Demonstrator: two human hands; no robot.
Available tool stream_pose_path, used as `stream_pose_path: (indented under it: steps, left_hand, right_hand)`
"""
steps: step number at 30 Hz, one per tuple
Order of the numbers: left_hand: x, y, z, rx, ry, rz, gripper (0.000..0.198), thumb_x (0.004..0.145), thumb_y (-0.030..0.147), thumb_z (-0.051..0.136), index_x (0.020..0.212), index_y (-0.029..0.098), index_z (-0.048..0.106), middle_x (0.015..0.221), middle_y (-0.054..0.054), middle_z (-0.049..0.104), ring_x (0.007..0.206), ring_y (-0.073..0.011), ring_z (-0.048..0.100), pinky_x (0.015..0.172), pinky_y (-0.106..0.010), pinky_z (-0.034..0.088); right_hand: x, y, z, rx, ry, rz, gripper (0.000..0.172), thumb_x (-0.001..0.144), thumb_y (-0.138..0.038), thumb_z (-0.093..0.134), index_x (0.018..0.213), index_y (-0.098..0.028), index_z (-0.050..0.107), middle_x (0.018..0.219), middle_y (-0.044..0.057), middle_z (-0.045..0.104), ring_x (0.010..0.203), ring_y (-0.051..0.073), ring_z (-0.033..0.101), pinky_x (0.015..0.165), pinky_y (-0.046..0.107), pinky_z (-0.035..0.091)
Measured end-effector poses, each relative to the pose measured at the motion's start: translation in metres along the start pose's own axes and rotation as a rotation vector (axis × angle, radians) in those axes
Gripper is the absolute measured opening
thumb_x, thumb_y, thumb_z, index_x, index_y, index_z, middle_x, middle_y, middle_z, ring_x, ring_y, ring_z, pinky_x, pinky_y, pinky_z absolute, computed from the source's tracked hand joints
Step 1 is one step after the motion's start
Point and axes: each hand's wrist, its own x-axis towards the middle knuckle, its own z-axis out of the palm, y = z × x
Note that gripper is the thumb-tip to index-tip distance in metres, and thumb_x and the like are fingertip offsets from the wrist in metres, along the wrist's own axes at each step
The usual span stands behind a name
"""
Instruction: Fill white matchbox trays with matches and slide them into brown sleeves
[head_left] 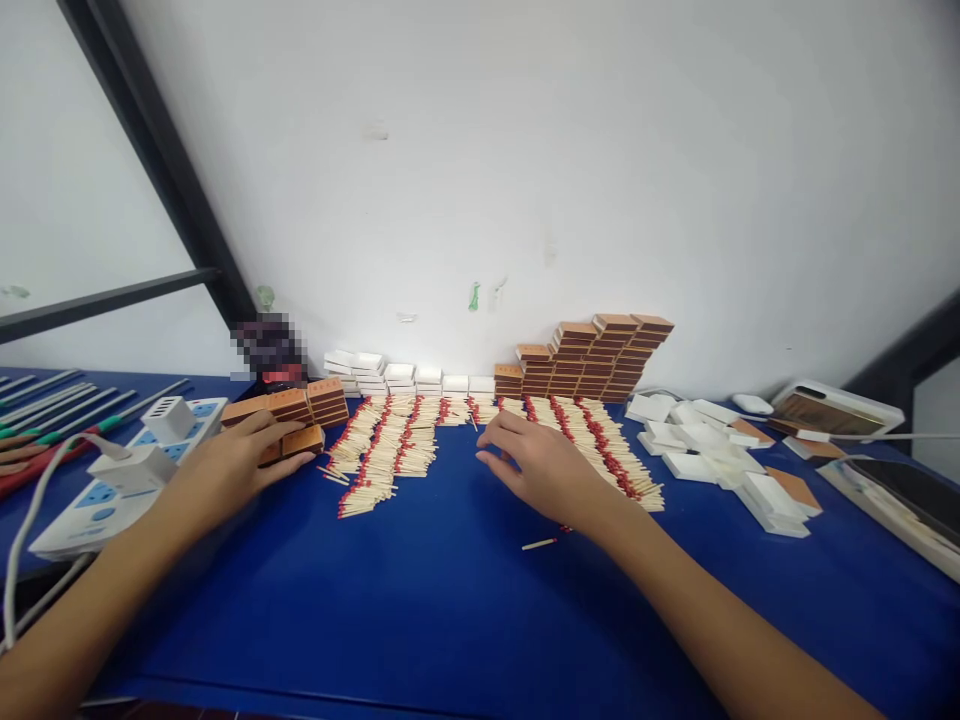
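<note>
My left hand rests on a small orange matchbox at the left, its fingers curled loosely over the box, beside a row of orange matchboxes. My right hand lies palm down on the blue table, fingers spread, touching the edge of a spread of red-tipped matches. More matches lie in rows between the two hands. One loose match lies just below my right wrist.
Stacked orange matchboxes and white inner trays line the wall. Loose white trays lie at the right, with phones beyond. A white power strip with plugs and several tools sit at the left.
</note>
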Motion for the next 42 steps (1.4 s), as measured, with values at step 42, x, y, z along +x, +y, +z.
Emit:
stream_pose_path:
  steps: [42]
  left_hand:
    - [-0.005, -0.019, -0.004, 0.002, -0.084, 0.076, 0.053, 0.1, 0.055, 0.043, 0.128, 0.025, 0.076, 0.124, -0.01, 0.071, 0.115, -0.0329, 0.064, 0.103, -0.044, 0.049]
  right_hand:
    - [0.0, 0.002, 0.0, -0.008, -0.034, 0.023, 0.016, 0.106, -0.023, 0.057, 0.108, -0.019, 0.073, 0.108, 0.008, 0.074, 0.095, 0.023, 0.071, 0.078, 0.036, 0.054]
